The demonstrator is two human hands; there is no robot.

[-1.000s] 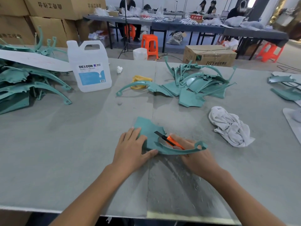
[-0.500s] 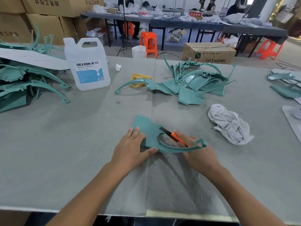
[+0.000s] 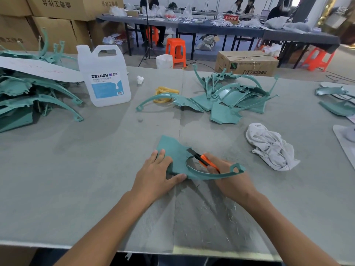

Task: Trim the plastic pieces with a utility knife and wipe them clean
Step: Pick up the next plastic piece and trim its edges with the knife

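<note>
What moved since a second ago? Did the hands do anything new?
The utility knife in the right hand slid a little forward, away from the person, along the inner edge of the green plastic piece. Nothing was picked up or let go. The left hand still presses the piece flat; the white rag and jug stayed put.
</note>
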